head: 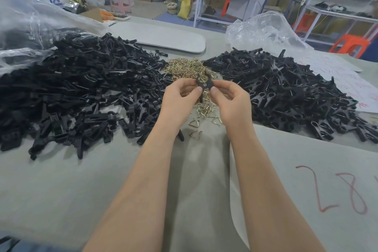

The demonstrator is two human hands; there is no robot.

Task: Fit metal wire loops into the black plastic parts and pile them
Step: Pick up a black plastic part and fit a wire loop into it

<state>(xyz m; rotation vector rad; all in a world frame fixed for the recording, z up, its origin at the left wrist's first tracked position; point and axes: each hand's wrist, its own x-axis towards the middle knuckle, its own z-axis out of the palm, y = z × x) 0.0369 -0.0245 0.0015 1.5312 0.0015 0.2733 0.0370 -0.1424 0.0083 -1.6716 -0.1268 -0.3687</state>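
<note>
Step in hand: fitting. One black plastic part point(204, 84) was held clear of the bench point(102, 180), above the loose heap of brass-coloured wire loops point(187, 67). That heap lay between two heaps of black parts.

Hands: the left hand point(180, 97) and right hand point(231, 99) both grasped the part. The fingers point(198, 89) were curled, with a thumb pressing on either side of its middle. Whether a loop was already seated in the part could not be told; the thumbs and the dark plastic hid the joint.

Orientation: the part's long axis ran roughly away from the person. Its forked, wider end pointed up and away, towards the wire heap. Its narrow tail pointed down towards the bench, showing below the left thumb.

Heaps: glints of wire showed among the parts in the right-hand heap point(286, 92), so it was judged the finished pile. The left-hand heap point(81, 84) showed few such glints and was judged the unfitted stock.

Next move, as judged: if the loop was not seated, both thumbs would need to press it home while the part was kept from twisting. The right hand would then carry the part a short way to the right-hand heap and let go. A fresh part would come from the left, and a single loop would need to be separated from the tangle.
</note>
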